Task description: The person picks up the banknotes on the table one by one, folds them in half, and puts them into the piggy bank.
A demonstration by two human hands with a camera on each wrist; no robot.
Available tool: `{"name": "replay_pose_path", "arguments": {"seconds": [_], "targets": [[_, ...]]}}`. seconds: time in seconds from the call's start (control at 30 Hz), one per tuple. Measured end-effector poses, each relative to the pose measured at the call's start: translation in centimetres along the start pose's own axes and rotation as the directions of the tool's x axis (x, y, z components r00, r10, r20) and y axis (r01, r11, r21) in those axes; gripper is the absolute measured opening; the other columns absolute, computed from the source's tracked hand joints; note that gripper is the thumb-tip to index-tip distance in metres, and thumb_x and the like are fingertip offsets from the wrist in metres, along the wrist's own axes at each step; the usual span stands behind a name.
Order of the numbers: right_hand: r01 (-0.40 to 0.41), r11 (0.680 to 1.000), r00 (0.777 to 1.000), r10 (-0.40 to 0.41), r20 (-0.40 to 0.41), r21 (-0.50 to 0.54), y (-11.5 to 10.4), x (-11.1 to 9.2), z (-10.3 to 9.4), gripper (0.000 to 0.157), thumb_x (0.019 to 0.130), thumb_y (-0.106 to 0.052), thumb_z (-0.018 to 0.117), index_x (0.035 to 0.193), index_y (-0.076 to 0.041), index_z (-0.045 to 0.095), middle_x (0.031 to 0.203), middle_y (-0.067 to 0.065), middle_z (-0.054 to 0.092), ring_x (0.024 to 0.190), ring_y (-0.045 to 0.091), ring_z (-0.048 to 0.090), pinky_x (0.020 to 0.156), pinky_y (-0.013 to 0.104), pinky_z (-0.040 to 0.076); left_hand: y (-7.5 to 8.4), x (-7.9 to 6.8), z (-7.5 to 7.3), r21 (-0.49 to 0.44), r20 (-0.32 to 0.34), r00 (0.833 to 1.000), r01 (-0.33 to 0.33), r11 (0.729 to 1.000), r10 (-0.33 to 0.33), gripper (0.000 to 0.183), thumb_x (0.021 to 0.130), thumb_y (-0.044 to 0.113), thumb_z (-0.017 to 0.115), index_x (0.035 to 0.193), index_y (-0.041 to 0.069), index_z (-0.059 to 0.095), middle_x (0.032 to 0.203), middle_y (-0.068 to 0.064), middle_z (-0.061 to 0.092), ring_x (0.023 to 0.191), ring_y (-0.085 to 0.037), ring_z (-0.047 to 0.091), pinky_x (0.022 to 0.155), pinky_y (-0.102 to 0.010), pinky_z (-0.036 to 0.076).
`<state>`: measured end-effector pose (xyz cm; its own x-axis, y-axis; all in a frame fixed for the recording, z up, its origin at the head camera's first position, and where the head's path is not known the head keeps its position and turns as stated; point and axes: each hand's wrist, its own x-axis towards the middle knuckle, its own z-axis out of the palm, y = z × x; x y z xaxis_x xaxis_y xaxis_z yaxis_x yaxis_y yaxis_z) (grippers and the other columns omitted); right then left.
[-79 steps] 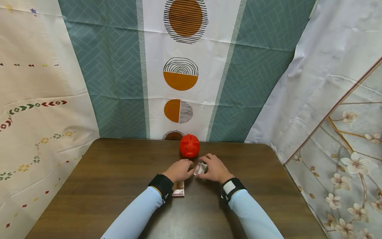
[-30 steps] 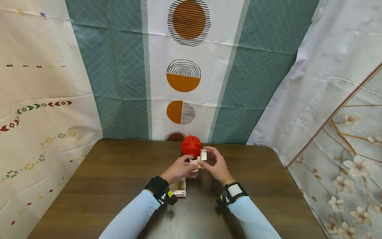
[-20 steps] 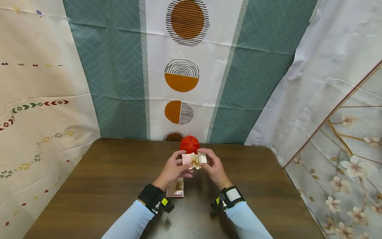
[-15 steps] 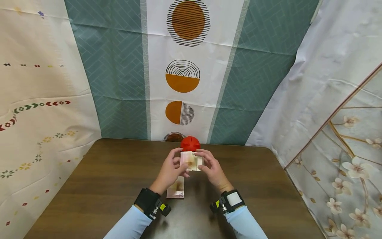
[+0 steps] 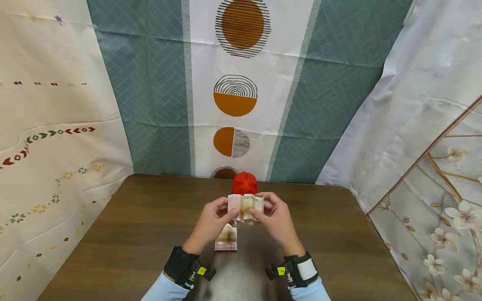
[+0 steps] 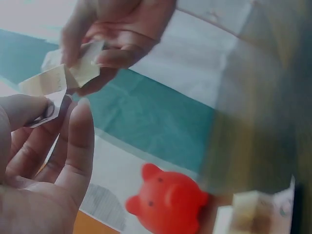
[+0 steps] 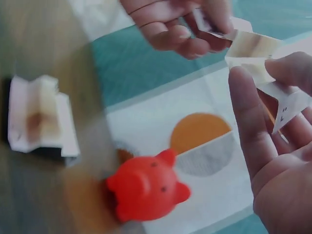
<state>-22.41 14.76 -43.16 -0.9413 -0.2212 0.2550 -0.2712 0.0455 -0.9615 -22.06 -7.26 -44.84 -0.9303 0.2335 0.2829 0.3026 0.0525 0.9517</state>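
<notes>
A creased pink and yellow banknote [image 5: 247, 205] is spread between my two hands, raised in front of the piggy bank. My left hand [image 5: 210, 219] pinches its pink end between thumb and fingers. At the pale yellow end, the thumb and fingers of my right hand [image 5: 278, 218] grip it. Fold lines still bend the note into zigzag panels, plain in the right wrist view [image 7: 253, 48]. A red piggy bank [image 5: 244, 182] with a pig's face stands just behind, its lower part overlapped by the note. Another creased banknote [image 5: 226, 239] lies on the table below my left hand.
The brown wooden table [image 5: 150, 234] runs back to a hanging cloth [image 5: 162, 104] in green and white with orange circles. Patterned cloths also hang at the left [image 5: 67, 146] and right [image 5: 376, 146]. A strap with a small camera sits on each wrist.
The banknote, folded small near the table at first, has been raised and unfolded between both hands. The hands have drawn slightly apart. The other banknote and the piggy bank stay where they were.
</notes>
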Motion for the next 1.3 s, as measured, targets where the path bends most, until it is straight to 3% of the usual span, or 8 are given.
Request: {"name": "replay_pose_path", "arguments": {"seconds": [0.13, 0.23, 0.43, 0.73, 0.9, 1.3], "targets": [[-0.021, 0.998, 0.997, 0.025, -0.07, 0.061, -1.5, -0.8, -0.4, 0.03, 0.089, -0.009, 0.079, 0.115, -0.001, 0.066, 0.1, 0.008, 0.077, 0.081, 0.022, 0.074, 0.069, 0.043, 0.063, 1.6, -0.5, -0.2, -0.064, -0.018, 1.0, -0.014, 0.998, 0.013, 0.027, 0.095, 0.014, 0.073, 0.117, -0.001, 0.067, 0.097, -0.022, 0.071, 0.067, -0.016, 0.067, 0.067, -0.03, 0.062], [-0.049, 0.987, 0.991, 0.068, -0.117, 0.152, -2.5, -1.4, -0.6, 0.03, 0.091, -0.006, 0.077, 0.118, 0.004, 0.067, 0.097, 0.005, 0.076, 0.081, 0.021, 0.074, 0.068, 0.041, 0.063, 2.7, -0.9, -0.3, -0.097, -0.033, 0.999, -0.012, 0.995, 0.009, 0.025, 0.094, 0.012, 0.074, 0.115, 0.0, 0.068, 0.096, -0.022, 0.07, 0.065, -0.015, 0.066, 0.066, -0.029, 0.062], [-0.03, 0.949, 0.98, 0.09, -0.18, 0.313, -3.9, -2.9, -1.4, 0.018, 0.092, 0.003, 0.071, 0.105, -0.008, 0.077, 0.094, 0.001, 0.075, 0.077, 0.016, 0.071, 0.059, 0.028, 0.061, 4.3, -1.8, -0.1, -0.113, -0.025, 1.0, -0.017, 0.993, 0.014, 0.022, 0.092, 0.014, 0.077, 0.109, 0.002, 0.07, 0.087, -0.021, 0.068, 0.062, -0.016, 0.065, 0.063, -0.033, 0.062], [-0.012, 0.951, 0.979, 0.074, -0.189, 0.309, -4.3, -4.8, -1.3, 0.027, 0.095, 0.005, 0.065, 0.096, -0.017, 0.081, 0.094, 0.0, 0.075, 0.076, 0.014, 0.067, 0.057, 0.022, 0.056, 6.0, -3.7, 0.0, -0.121, -0.099, 0.994, -0.068, 0.99, 0.056, 0.017, 0.091, 0.009, 0.077, 0.104, -0.001, 0.073, 0.082, -0.018, 0.069, 0.058, -0.018, 0.067, 0.059, -0.037, 0.062], [0.011, 0.954, 0.974, 0.058, -0.217, 0.301, -4.1, -4.3, -1.2, 0.027, 0.094, 0.007, 0.066, 0.092, -0.016, 0.081, 0.088, -0.001, 0.073, 0.071, 0.012, 0.065, 0.056, 0.02, 0.055, 5.9, -3.4, 0.0, -0.131, -0.122, 0.991, -0.068, 0.989, 0.052, 0.016, 0.091, 0.009, 0.078, 0.102, -0.001, 0.074, 0.079, -0.015, 0.069, 0.056, -0.02, 0.066, 0.058, -0.038, 0.062], [0.042, 0.964, 0.985, 0.005, -0.174, 0.263, -4.4, -3.6, -1.4, 0.018, 0.096, 0.004, 0.065, 0.097, -0.007, 0.079, 0.089, 0.001, 0.073, 0.073, 0.013, 0.066, 0.06, 0.022, 0.057, 5.5, -3.2, -0.8, -0.181, -0.139, 0.99, -0.054, 0.982, 0.028, 0.018, 0.092, 0.008, 0.076, 0.1, -0.007, 0.072, 0.078, -0.005, 0.072, 0.056, -0.015, 0.066, 0.059, -0.034, 0.061]]}}
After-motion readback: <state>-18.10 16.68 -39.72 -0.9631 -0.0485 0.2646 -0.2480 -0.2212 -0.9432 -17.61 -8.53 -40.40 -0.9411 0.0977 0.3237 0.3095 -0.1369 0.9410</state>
